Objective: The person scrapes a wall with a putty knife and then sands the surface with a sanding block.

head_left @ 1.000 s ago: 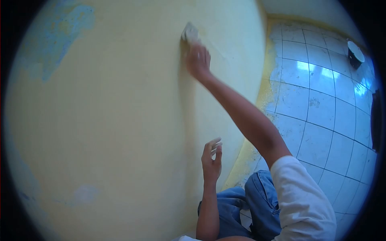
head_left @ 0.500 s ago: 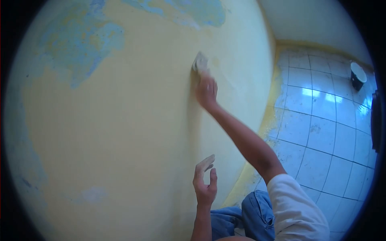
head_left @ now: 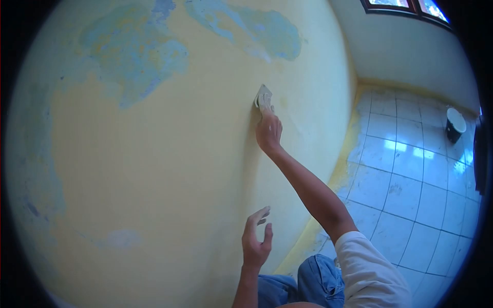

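With its arm stretched up along the yellow wall, my right hand grips a putty knife. The tool's flat grey blade points upward at the wall's surface, and pale smears coat the fingers on it. Lower down, my left hand hangs close to the wall with nothing in it. Its thumb and curved fingers are apart, with pale residue on the fingertips.
Blue-green patches mark the upper wall. White floor tiles, stained yellow along the wall's foot, lie to the right. A dark bucket with a white inside stands near the far corner, below a window.
The view has tilted upward, bringing the window into sight. My right hand still holds the putty knife at the wall, a little to the left of the bare spot. My left hand stays open.
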`<state>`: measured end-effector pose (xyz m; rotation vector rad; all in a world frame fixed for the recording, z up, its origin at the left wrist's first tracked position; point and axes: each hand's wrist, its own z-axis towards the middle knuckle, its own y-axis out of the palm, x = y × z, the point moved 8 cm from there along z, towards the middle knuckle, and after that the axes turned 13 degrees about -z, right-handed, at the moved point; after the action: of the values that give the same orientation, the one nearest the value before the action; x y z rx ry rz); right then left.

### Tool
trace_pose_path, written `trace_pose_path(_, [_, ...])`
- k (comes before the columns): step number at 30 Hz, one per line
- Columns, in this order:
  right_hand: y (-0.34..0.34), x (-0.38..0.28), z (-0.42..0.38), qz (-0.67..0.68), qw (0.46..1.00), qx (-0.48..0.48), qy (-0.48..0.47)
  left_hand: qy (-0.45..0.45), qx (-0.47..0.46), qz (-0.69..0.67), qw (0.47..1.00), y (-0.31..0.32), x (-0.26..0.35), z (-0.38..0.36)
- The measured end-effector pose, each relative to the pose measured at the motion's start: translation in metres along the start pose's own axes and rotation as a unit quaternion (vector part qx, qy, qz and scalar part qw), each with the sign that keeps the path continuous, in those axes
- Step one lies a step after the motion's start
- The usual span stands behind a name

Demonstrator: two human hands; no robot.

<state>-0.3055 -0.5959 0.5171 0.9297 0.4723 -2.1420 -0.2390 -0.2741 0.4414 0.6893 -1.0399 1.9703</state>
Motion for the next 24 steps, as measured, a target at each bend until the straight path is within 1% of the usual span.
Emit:
trace_pose_path(1, [0.01, 0.012, -0.001, -0.022, 0.996, -0.079, 0.034, 0.001, 0.008, -0.017, 1.0, 0.001, -0.002, -0.005])
trace_pose_path(2, [0.032, 0.03, 0.026, -0.035, 0.986, -0.132, 0.096, -0.005, 0.002, -0.026, 1.0, 0.001, -0.006, 0.018])
trace_pose_path(3, [0.046, 0.033, 0.045, -0.041, 0.971, -0.184, 0.149, -0.006, 0.004, -0.034, 0.999, -0.007, -0.009, 0.021])
trace_pose_path(5, [0.047, 0.019, 0.045, -0.028, 0.972, -0.168, 0.161, -0.012, 0.001, -0.026, 1.0, -0.015, -0.011, 0.026])
trace_pose_path(7, [0.036, -0.006, -0.003, -0.008, 0.998, -0.041, 0.055, -0.03, 0.022, -0.042, 0.998, -0.012, -0.019, 0.02])
trace_pose_path(9, [0.04, 0.007, 0.002, -0.049, 0.999, 0.003, 0.006, -0.044, 0.044, -0.079, 0.995, -0.003, -0.034, 0.016])
trace_pose_path(11, [0.061, 0.015, 0.021, -0.104, 0.992, -0.033, 0.055, -0.057, 0.065, -0.108, 0.99, -0.014, -0.033, 0.011])
trace_pose_path(12, [0.041, -0.001, 0.04, -0.049, 0.968, -0.2, 0.147, -0.055, 0.062, -0.103, 0.991, -0.013, -0.038, 0.009])
trace_pose_path(15, [0.044, -0.027, -0.009, -0.101, 0.958, -0.264, 0.041, -0.067, 0.095, -0.154, 0.981, -0.011, -0.057, 0.001])
trace_pose_path(16, [0.006, -0.049, -0.032, -0.035, 0.992, -0.108, -0.063, -0.081, 0.114, -0.169, 0.976, -0.008, -0.066, -0.002])
trace_pose_path(17, [-0.01, -0.058, -0.042, -0.031, 0.98, -0.171, -0.092, -0.084, 0.129, -0.187, 0.97, -0.002, -0.076, -0.006])
trace_pose_path(19, [-0.015, -0.05, -0.045, -0.014, 0.97, -0.221, -0.102, -0.091, 0.154, -0.211, 0.961, 0.002, -0.093, -0.012])
trace_pose_path(20, [-0.017, -0.056, -0.038, 0.031, 0.978, -0.184, -0.097, -0.099, 0.164, -0.2, 0.961, 0.002, -0.098, -0.015])
trace_pose_path(22, [-0.007, -0.07, -0.011, 0.118, 0.983, -0.116, -0.077, -0.114, 0.148, -0.164, 0.968, -0.003, -0.091, -0.013])
trace_pose_path(23, [0.015, -0.066, 0.002, 0.098, 0.986, -0.099, -0.095, -0.126, 0.143, -0.15, 0.97, -0.006, -0.092, -0.013])
trace_pose_path(24, [0.035, -0.06, 0.022, 0.08, 0.987, -0.083, -0.114, -0.119, 0.134, -0.15, 0.972, -0.008, -0.088, -0.011])
